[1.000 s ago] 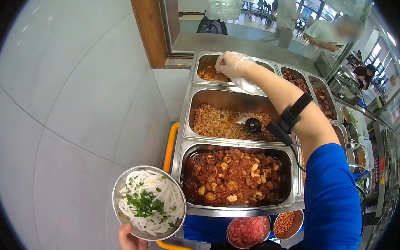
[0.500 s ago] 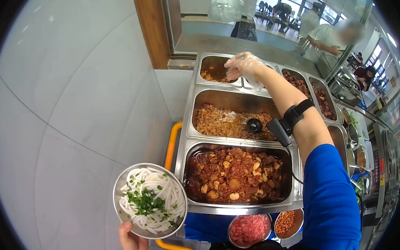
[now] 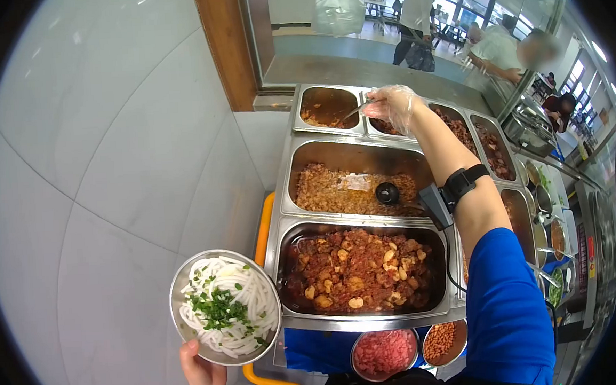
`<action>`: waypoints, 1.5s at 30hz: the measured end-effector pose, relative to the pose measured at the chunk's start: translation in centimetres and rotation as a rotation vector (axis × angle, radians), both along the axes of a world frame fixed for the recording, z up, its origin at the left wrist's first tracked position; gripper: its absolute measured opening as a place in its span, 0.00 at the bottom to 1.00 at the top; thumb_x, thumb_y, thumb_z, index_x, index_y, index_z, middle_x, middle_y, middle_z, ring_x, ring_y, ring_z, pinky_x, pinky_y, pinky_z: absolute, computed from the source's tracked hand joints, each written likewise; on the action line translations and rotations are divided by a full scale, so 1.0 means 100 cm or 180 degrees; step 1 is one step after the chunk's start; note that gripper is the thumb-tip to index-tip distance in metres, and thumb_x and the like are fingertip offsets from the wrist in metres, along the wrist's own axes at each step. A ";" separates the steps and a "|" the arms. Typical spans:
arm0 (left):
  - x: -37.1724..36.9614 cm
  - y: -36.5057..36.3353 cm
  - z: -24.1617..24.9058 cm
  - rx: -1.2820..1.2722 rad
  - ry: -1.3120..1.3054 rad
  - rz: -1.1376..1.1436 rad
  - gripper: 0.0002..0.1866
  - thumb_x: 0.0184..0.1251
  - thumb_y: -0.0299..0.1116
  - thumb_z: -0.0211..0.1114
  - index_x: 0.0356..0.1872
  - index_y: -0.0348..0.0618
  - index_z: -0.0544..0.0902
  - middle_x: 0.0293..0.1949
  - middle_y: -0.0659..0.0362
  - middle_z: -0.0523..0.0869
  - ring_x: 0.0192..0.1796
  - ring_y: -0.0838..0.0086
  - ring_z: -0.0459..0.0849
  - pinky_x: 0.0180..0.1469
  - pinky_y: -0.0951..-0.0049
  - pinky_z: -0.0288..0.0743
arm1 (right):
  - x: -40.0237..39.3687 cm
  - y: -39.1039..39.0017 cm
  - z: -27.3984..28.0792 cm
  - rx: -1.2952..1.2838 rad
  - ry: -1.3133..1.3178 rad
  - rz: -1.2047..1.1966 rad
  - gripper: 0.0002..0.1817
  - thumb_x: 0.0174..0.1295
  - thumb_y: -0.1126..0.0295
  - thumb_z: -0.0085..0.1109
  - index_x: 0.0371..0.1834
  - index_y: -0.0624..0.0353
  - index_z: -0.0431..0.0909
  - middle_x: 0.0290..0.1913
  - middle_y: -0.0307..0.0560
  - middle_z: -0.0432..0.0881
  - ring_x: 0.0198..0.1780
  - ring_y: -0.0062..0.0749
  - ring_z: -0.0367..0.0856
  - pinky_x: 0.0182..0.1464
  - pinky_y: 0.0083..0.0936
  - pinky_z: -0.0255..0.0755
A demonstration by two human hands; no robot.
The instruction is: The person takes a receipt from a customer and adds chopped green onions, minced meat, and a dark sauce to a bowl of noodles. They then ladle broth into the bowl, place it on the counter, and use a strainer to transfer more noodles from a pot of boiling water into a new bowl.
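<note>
My left hand (image 3: 204,371) grips the lower rim of a metal bowl (image 3: 176,297), which holds white noodles (image 3: 254,300) topped with chopped green onion (image 3: 219,309). In a clear plastic glove, my right hand (image 3: 390,106) is closed around the handle of a metal utensil (image 3: 354,111). The utensil reaches into the small back-left tray (image 3: 325,90), where a little minced food lies at the bottom. Nearer me are a tray of light brown minced food (image 3: 322,192) and a tray of red-brown stew with pale cloves (image 3: 360,266).
Bowls of pink meat (image 3: 382,350) and brown beans or nuts (image 3: 441,342) stand at the front edge. A tiled wall (image 3: 112,168) rises on the left, beside a yellow rail (image 3: 263,233). Beyond the glass, people (image 3: 417,12) stand near a hanging plastic bag (image 3: 339,11).
My right hand has moved slightly right, and the utensil now shows in it. The bowl has shifted slightly left. Behind the glass, a person has come into fuller view.
</note>
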State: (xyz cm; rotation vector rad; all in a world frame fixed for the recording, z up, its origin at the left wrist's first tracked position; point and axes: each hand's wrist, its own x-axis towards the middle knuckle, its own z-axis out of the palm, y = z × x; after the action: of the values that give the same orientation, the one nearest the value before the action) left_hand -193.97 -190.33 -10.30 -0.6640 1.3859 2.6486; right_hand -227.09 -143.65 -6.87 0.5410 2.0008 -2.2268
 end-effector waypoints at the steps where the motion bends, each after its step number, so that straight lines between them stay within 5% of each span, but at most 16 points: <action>1: -0.001 0.001 0.002 0.0041 0.0021 0.0009 0.39 0.51 0.44 0.60 0.64 0.32 0.66 0.60 0.47 0.75 0.61 0.56 0.75 0.64 0.57 0.68 | 0.002 0.001 0.001 -0.0056 0.0007 -0.0058 0.10 0.65 0.76 0.54 0.43 0.74 0.74 0.38 0.65 0.82 0.35 0.42 0.86 0.40 0.25 0.85; 16: -0.028 0.029 0.020 -0.0013 0.0167 -0.0367 0.38 0.53 0.46 0.62 0.64 0.33 0.66 0.61 0.48 0.74 0.61 0.56 0.75 0.63 0.54 0.70 | 0.016 0.021 0.000 -0.0526 0.0282 -0.0903 0.08 0.66 0.78 0.51 0.42 0.74 0.73 0.35 0.60 0.81 0.36 0.45 0.86 0.39 0.28 0.85; 20: -0.043 0.044 0.028 -0.0001 0.0145 -0.0632 0.38 0.53 0.46 0.63 0.64 0.33 0.67 0.61 0.48 0.75 0.61 0.56 0.76 0.62 0.56 0.73 | 0.011 0.030 -0.006 -0.0424 0.0296 -0.1052 0.10 0.65 0.79 0.49 0.45 0.76 0.72 0.37 0.67 0.81 0.37 0.49 0.86 0.41 0.26 0.86; 25: -0.058 0.069 0.040 -0.0049 0.0208 -0.0990 0.39 0.55 0.47 0.62 0.66 0.35 0.65 0.63 0.48 0.73 0.62 0.57 0.76 0.61 0.55 0.74 | 0.040 0.029 0.032 -0.0633 0.0668 -0.1140 0.11 0.65 0.80 0.48 0.48 0.78 0.71 0.40 0.65 0.80 0.36 0.47 0.86 0.40 0.27 0.86; 26: -0.061 0.075 0.043 -0.0004 0.0173 -0.1035 0.38 0.57 0.47 0.62 0.67 0.36 0.64 0.63 0.48 0.73 0.63 0.57 0.75 0.61 0.55 0.74 | 0.049 0.027 0.044 -0.0560 0.0739 -0.1137 0.12 0.66 0.80 0.47 0.48 0.78 0.71 0.42 0.66 0.80 0.38 0.47 0.86 0.43 0.27 0.85; 27: -0.066 0.074 0.038 0.0262 0.0213 -0.1184 0.37 0.61 0.42 0.59 0.70 0.48 0.56 0.66 0.52 0.68 0.66 0.57 0.71 0.60 0.53 0.75 | 0.059 0.024 0.058 -0.0488 0.0801 -0.1123 0.12 0.66 0.80 0.47 0.49 0.77 0.70 0.43 0.67 0.80 0.39 0.48 0.86 0.45 0.27 0.85; 33: -0.079 0.110 0.044 0.0165 0.0187 -0.1544 0.31 0.66 0.41 0.55 0.68 0.50 0.58 0.61 0.52 0.73 0.59 0.60 0.79 0.57 0.53 0.76 | 0.151 0.006 0.146 0.0129 0.1021 -0.0736 0.15 0.67 0.79 0.42 0.54 0.78 0.67 0.48 0.70 0.77 0.49 0.47 0.82 0.55 0.26 0.80; 41: -0.079 0.158 0.044 0.0224 0.0221 -0.1840 0.31 0.67 0.45 0.52 0.65 0.37 0.63 0.60 0.48 0.75 0.59 0.60 0.79 0.59 0.55 0.76 | 0.286 -0.021 0.178 0.0664 0.1268 -0.0175 0.14 0.65 0.70 0.55 0.45 0.73 0.77 0.36 0.58 0.84 0.36 0.33 0.86 0.46 0.23 0.82; 42: -0.078 0.161 0.043 0.0279 0.0219 -0.1864 0.30 0.67 0.45 0.52 0.65 0.36 0.63 0.61 0.48 0.75 0.59 0.59 0.79 0.60 0.54 0.75 | 0.298 -0.021 0.170 0.0623 0.1384 -0.0038 0.13 0.65 0.68 0.58 0.44 0.69 0.77 0.35 0.59 0.84 0.32 0.37 0.87 0.35 0.27 0.85; 44: -0.076 0.166 0.043 0.0317 0.0235 -0.1868 0.30 0.68 0.45 0.51 0.65 0.35 0.63 0.61 0.47 0.75 0.60 0.59 0.78 0.61 0.54 0.75 | 0.329 -0.025 0.162 0.0946 0.1773 0.0502 0.13 0.66 0.67 0.56 0.45 0.68 0.78 0.36 0.59 0.85 0.34 0.42 0.87 0.39 0.35 0.85; 45: -0.075 0.169 0.044 0.0334 0.0250 -0.1868 0.30 0.68 0.44 0.51 0.65 0.35 0.63 0.61 0.47 0.75 0.61 0.58 0.78 0.61 0.53 0.74 | 0.339 -0.017 0.163 0.1821 0.2182 0.1207 0.13 0.65 0.70 0.55 0.46 0.69 0.78 0.37 0.59 0.85 0.36 0.43 0.87 0.40 0.36 0.84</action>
State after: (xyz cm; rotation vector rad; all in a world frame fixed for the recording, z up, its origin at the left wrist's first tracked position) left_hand -201.52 -173.46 -5.94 -0.1094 1.2096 2.2661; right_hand -193.22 -145.36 9.41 -0.6320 2.7675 -1.7175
